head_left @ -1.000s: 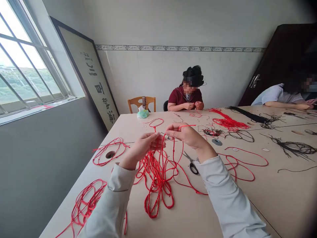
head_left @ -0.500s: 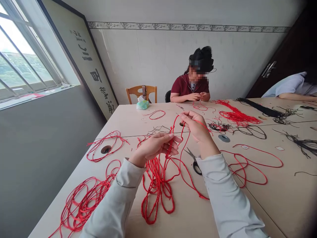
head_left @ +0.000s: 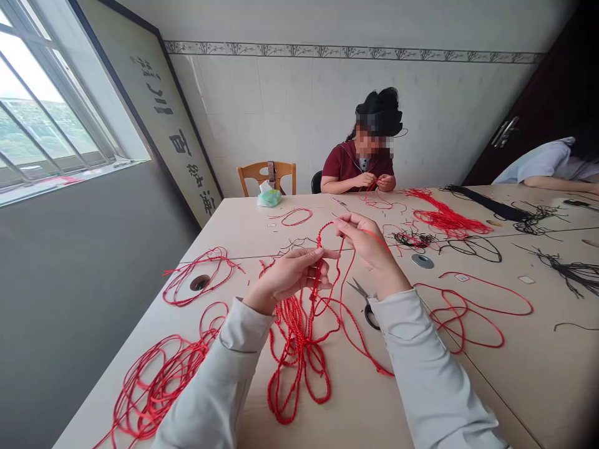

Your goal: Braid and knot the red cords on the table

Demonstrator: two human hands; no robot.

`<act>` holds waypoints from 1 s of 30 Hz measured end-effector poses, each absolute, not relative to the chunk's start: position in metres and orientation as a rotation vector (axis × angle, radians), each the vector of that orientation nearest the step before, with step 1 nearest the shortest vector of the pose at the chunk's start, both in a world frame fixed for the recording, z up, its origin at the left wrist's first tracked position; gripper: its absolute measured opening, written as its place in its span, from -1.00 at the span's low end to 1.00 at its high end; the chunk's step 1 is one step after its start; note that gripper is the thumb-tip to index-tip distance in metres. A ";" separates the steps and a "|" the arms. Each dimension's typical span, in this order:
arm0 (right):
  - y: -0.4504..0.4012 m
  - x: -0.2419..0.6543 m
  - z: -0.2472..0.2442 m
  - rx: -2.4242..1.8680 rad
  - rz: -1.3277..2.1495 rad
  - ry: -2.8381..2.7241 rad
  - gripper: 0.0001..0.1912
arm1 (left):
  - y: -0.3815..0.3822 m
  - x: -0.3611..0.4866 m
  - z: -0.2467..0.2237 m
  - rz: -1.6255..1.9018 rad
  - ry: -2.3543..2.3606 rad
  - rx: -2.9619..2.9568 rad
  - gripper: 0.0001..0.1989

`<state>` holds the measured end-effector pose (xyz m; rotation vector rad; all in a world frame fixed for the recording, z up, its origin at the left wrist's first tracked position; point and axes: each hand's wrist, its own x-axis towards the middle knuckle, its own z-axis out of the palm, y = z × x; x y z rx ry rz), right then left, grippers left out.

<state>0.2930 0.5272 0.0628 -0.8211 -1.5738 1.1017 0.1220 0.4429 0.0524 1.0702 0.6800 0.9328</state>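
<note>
Above the table, my left hand (head_left: 299, 269) pinches a knotted red cord (head_left: 319, 239) between thumb and fingers. Just to its right and a little higher, my right hand (head_left: 362, 243) grips another stretch of the same cord, with a thin strand lying over the back of the hand. A small arc of cord runs between the two hands, and loose lengths hang down below them. Beneath lies a bundle of looped, knotted red cords (head_left: 299, 349). Black-handled scissors (head_left: 371, 315) rest on the table by my right wrist, partly hidden by the sleeve.
Coils of plain red cord (head_left: 154, 393) lie at the left, near a cable hole (head_left: 200, 283). Red cord (head_left: 472, 312) and black cords (head_left: 578, 271) spread to the right, with a grey disc (head_left: 422, 261). Across the table (head_left: 224, 215), a person in a dark red top (head_left: 344, 165) handles red cord.
Both hands have shifted slightly left, and the cord between them now bends in a rounder arc. Across the table, the person's hands have moved slightly, with red cord showing between them.
</note>
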 end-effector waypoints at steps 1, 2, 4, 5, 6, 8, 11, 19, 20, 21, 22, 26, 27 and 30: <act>0.528 0.293 0.062 -0.832 1.095 -1.591 -0.71 | 0.443 0.122 0.052 0.943 0.673 1.058 -0.68; 0.529 0.294 0.062 -0.857 1.065 -1.614 -0.71 | 0.444 0.123 0.052 0.963 0.664 1.039 -0.71; 0.531 0.295 0.059 -0.986 0.900 -1.683 -0.75 | 0.446 0.122 0.051 1.053 0.641 0.983 -0.76; 0.531 0.296 0.058 -1.087 0.788 -1.731 -0.79 | 0.447 0.120 0.051 1.121 0.636 0.948 -0.78; 0.531 0.297 0.057 -1.187 0.689 -1.793 -0.82 | 0.449 0.119 0.050 1.192 0.639 0.913 -0.80; 0.528 0.297 0.054 -1.317 0.607 -1.962 -0.86 | 0.453 0.114 0.048 1.297 0.670 0.868 -0.81; 0.523 0.295 0.053 -1.307 0.679 -2.183 -0.84 | 0.456 0.109 0.044 1.293 0.791 0.931 -0.76; 0.513 0.286 0.057 -0.958 0.914 -2.230 -0.94 | 0.460 0.113 0.033 1.164 1.056 1.308 -0.67; 0.513 0.286 0.058 -0.906 0.975 -2.219 -0.93 | 0.460 0.113 0.033 1.145 1.006 1.283 -0.68; 0.513 0.286 0.058 -0.878 1.017 -2.207 -0.91 | 0.461 0.112 0.033 1.133 0.956 1.254 -0.69; 0.514 0.287 0.059 -0.875 1.038 -2.199 -0.89 | 0.461 0.111 0.033 1.130 0.922 1.230 -0.69; 0.520 0.305 0.066 -0.960 1.048 -2.213 -0.74 | 0.462 0.099 0.038 1.214 0.938 1.158 -0.72; 0.522 0.312 0.068 -0.974 1.040 -2.213 -0.69 | 0.462 0.095 0.040 1.241 0.946 1.137 -0.73; 0.527 0.331 0.072 -1.019 0.993 -2.144 -0.62 | 0.461 0.085 0.042 1.262 0.958 1.121 -0.74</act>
